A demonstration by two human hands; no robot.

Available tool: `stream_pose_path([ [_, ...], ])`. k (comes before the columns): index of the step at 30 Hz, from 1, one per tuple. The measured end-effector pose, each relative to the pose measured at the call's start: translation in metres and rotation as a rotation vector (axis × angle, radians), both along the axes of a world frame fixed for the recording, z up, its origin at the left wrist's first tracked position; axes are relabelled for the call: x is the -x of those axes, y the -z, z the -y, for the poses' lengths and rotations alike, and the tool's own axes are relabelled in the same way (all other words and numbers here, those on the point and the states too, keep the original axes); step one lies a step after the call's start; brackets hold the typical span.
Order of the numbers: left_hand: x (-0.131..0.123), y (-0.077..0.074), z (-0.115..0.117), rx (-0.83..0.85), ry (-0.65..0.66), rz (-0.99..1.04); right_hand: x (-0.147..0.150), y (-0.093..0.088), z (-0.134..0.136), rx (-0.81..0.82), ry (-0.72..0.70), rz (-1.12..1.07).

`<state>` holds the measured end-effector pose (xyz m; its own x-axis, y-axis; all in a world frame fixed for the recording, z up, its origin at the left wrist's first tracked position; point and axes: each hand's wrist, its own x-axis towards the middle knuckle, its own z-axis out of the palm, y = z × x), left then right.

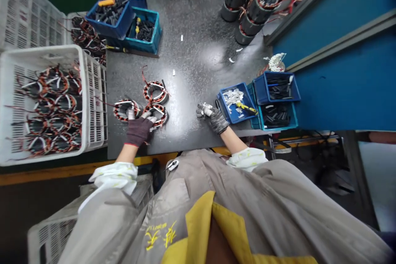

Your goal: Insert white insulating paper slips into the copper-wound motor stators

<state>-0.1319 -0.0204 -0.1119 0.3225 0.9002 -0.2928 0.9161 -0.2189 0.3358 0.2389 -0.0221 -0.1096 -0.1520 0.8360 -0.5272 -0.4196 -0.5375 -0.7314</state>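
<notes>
My left hand (137, 127), in a dark purple glove, reaches over two wire-wound motor stators. Its fingers dip into the left stator (121, 110), while the thumb side rests at the near right stator (161, 115), gripping their adjoining walls. Just behind stands another stator (155, 92), with a red lead sticking up. My right hand (213, 116), in a grey glove, is held above the tabletop with curled fingers. Small white pieces (206, 109) show at its fingertips; their exact shape is hard to make out. Beside that hand sits a blue bin (220, 98) of white pieces and yellow-handled snippers (246, 109).
At left stands a white crate (94, 103) full of stators. Blue bins (119, 29) with black sleeves are at the back left, more bins (295, 90) at the right. Stacked stators (244, 35) stand at the back right near a blue partition (340, 70). White scraps lie on the dark table (192, 62).
</notes>
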Motion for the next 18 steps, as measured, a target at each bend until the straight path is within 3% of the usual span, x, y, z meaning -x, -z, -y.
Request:
stream_pose_path([
  [2,0.004,-0.014,-0.018,-0.058,0.064,-0.117,-0.003,-0.003,0.002,-0.014,0.021,-0.017],
  [4,-0.016,-0.036,-0.024,-0.140,0.045,-0.188,-0.006,-0.004,0.005,-0.023,0.035,-0.047],
  [6,-0.059,-0.061,-0.017,-0.213,-0.002,-0.116,-0.009,-0.007,0.010,-0.032,0.035,-0.060],
  [8,-0.114,-0.084,-0.003,-0.188,0.097,0.019,-0.012,-0.014,0.014,-0.063,0.011,-0.040],
  [10,-0.167,-0.099,0.010,-0.138,0.166,-0.004,-0.016,-0.025,0.019,-0.133,-0.049,0.047],
  [13,-0.212,-0.108,0.017,-0.106,0.215,-0.073,-0.024,-0.042,0.024,-0.284,-0.164,0.263],
  [16,-0.216,-0.106,0.014,-0.120,0.236,-0.044,-0.031,-0.051,0.028,-0.407,-0.240,0.402],
  [18,-0.211,-0.103,0.013,-0.142,0.240,0.020,-0.033,-0.052,0.030,-0.461,-0.204,0.500],
])
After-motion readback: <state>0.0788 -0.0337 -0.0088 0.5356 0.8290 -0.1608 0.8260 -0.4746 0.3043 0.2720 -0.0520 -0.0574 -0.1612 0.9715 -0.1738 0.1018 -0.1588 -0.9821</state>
